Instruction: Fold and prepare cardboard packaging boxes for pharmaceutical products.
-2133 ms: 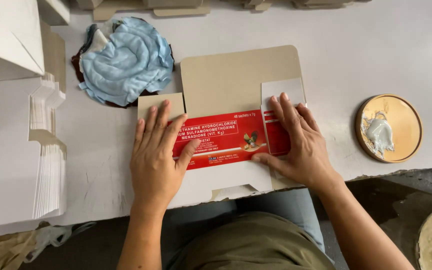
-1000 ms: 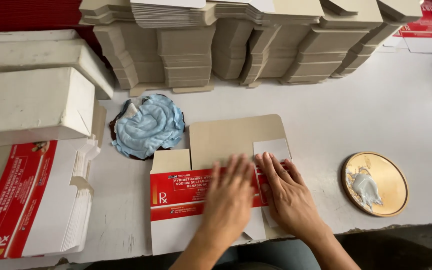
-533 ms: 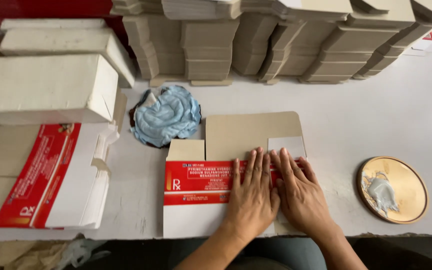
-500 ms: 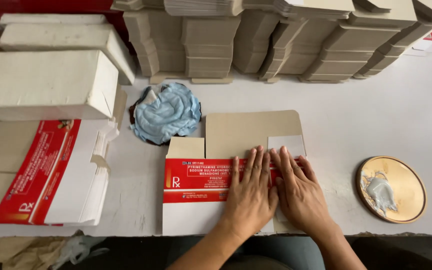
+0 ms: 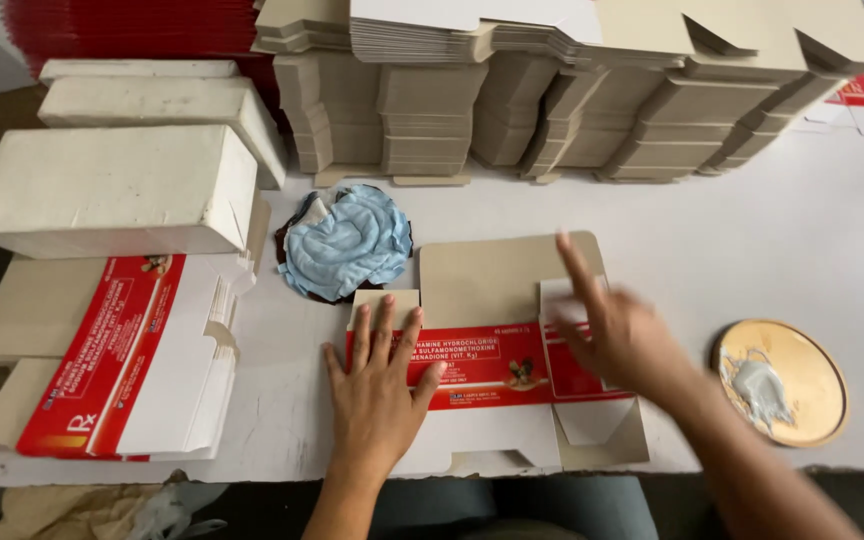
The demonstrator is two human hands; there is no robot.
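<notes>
One flat carton blank [image 5: 497,375], grey board with a red printed band, lies on the white table [image 5: 752,240] just below the blue cloth [image 5: 345,243]; left of it sits one stack of red-and-white printed blanks [image 5: 122,370], above that three white blocks [image 5: 117,190], and right of it one gold round lid [image 5: 780,382] holding white paste. Left hand [image 5: 380,385] lies flat on the band, fingers spread. Right hand [image 5: 617,335], blurred, fingers loosely open with the forefinger raised, has lifted and parted from the left since half a second ago.
</notes>
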